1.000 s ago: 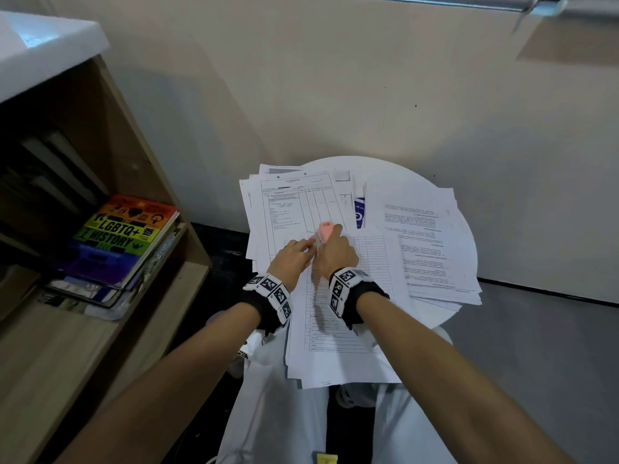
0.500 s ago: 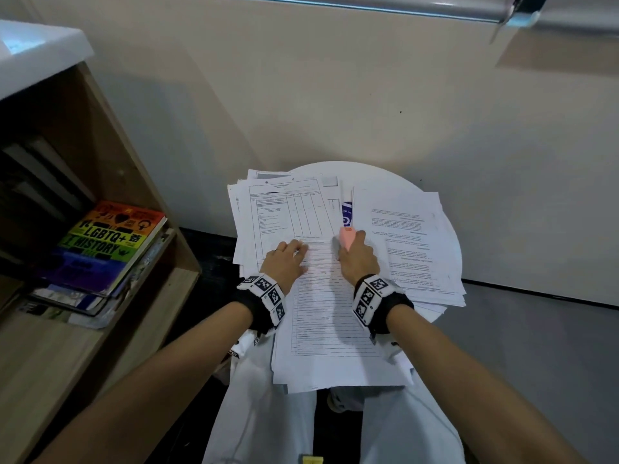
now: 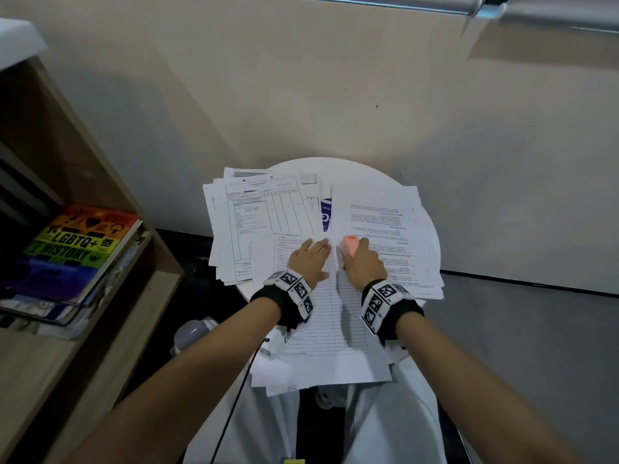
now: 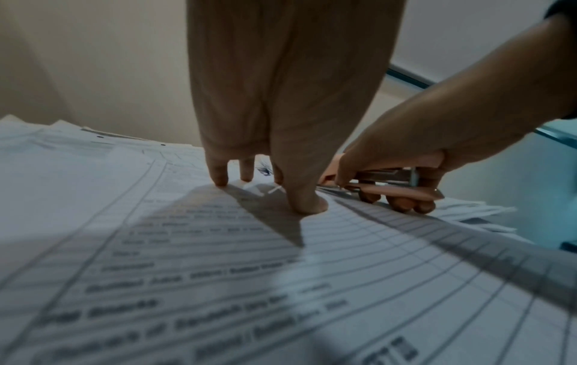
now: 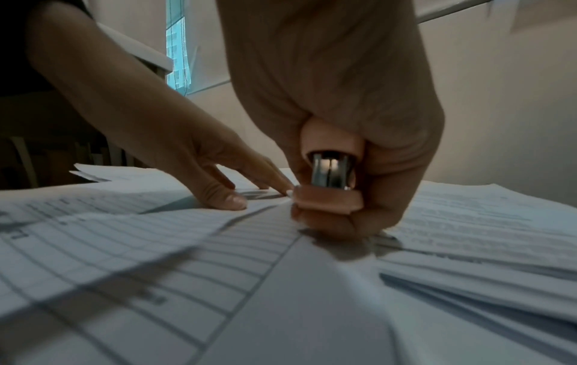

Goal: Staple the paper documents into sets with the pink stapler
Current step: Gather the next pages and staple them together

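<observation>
My right hand (image 3: 363, 262) grips the pink stapler (image 3: 350, 247) at the upper right edge of a lined form (image 3: 321, 316), which lies on top in the middle. The right wrist view shows the stapler (image 5: 331, 177) from behind, with its metal core between my curled fingers (image 5: 390, 192). My left hand (image 3: 310, 259) rests on the form with straight fingers, and its fingertips (image 4: 218, 180) press the paper beside the stapler (image 4: 390, 180). One paper stack (image 3: 254, 222) lies at the left and another (image 3: 385, 229) at the right of the small round white table (image 3: 433, 242).
A wooden bookshelf (image 3: 100, 182) stands close at the left and holds a rainbow-coloured book (image 3: 83, 242). The wall runs just behind the table. A blue card (image 3: 325, 212) peeks out between the stacks. The papers overhang the table's front edge above my legs (image 3: 395, 413).
My right hand has carried the stapler from the form's top middle to its right edge. My left hand has left the stapler and flattened on the form.
</observation>
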`<state>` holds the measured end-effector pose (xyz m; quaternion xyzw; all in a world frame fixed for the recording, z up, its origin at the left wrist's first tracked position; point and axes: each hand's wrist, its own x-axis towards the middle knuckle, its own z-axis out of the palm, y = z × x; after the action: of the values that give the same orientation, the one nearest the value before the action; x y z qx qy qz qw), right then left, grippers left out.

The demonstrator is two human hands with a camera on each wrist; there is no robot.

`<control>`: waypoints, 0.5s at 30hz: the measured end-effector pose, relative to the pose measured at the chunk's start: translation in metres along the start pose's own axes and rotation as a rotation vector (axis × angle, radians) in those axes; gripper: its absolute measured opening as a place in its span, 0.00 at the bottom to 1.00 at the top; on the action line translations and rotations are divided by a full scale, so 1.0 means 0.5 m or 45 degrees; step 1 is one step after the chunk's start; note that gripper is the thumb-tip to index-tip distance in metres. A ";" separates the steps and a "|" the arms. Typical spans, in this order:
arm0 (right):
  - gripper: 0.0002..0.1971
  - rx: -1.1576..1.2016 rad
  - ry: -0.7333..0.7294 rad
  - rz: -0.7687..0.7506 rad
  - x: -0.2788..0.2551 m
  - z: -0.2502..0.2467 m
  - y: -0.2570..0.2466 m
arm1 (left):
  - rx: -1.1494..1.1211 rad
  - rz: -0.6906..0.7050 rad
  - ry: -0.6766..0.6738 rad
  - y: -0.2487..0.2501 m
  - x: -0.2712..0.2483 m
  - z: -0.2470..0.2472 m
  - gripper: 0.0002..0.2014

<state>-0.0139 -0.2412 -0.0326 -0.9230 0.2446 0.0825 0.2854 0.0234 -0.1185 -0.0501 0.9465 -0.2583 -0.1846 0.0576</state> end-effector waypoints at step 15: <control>0.24 0.008 0.014 0.048 0.018 0.009 -0.030 | 0.118 0.055 -0.002 0.003 0.004 0.006 0.33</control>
<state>0.0013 -0.2316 -0.0318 -0.9177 0.2637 0.0821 0.2855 0.0231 -0.1207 -0.0533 0.9423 -0.2869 -0.1717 0.0175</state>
